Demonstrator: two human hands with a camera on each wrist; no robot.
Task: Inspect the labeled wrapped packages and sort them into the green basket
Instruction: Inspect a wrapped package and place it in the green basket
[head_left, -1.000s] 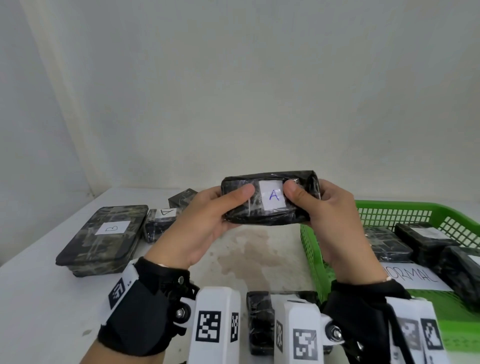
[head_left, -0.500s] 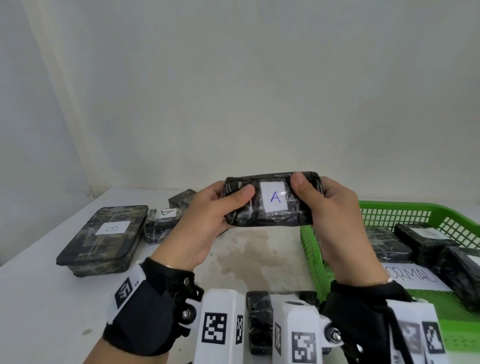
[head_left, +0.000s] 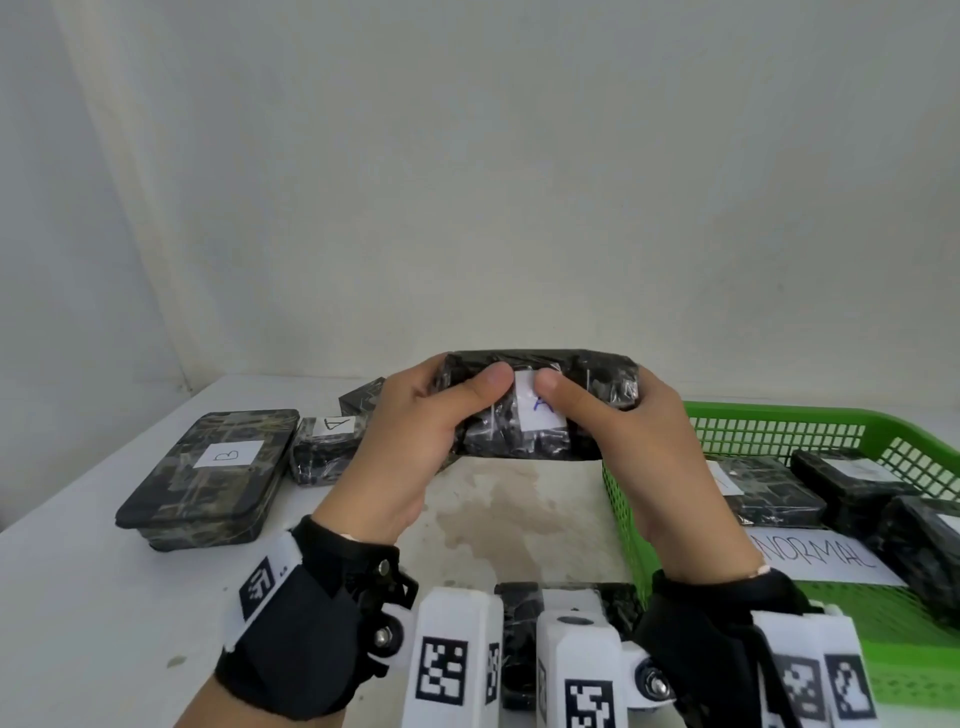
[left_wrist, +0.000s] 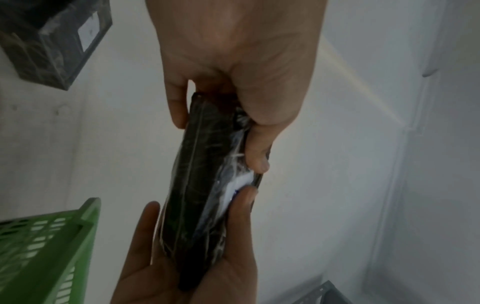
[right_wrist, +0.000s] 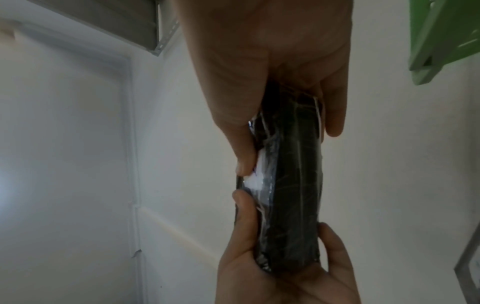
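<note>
I hold a black plastic-wrapped package (head_left: 540, 366) level above the table, its white label with a blue "A" (head_left: 535, 415) facing me. My left hand (head_left: 415, 431) grips its left end and my right hand (head_left: 649, 452) grips its right end, both thumbs pressed on the front beside the label. In the left wrist view the package (left_wrist: 205, 195) runs between the left hand (left_wrist: 233, 61) and the right hand (left_wrist: 207, 267). The right wrist view shows the package (right_wrist: 293, 195) edge-on. The green basket (head_left: 779, 421) stands just right of my hands.
A large wrapped box marked "B" (head_left: 208, 478) and two smaller wrapped packages (head_left: 322, 452) lie at the left. Another package (head_left: 519, 623) lies near the front edge between my wrists. The basket holds several wrapped packages (head_left: 763, 488) and a "NORMAL" sheet (head_left: 821, 556).
Both thumbs have slid inward along the front of the package; the right thumb now covers part of the label. The package stays held at about the same height.
</note>
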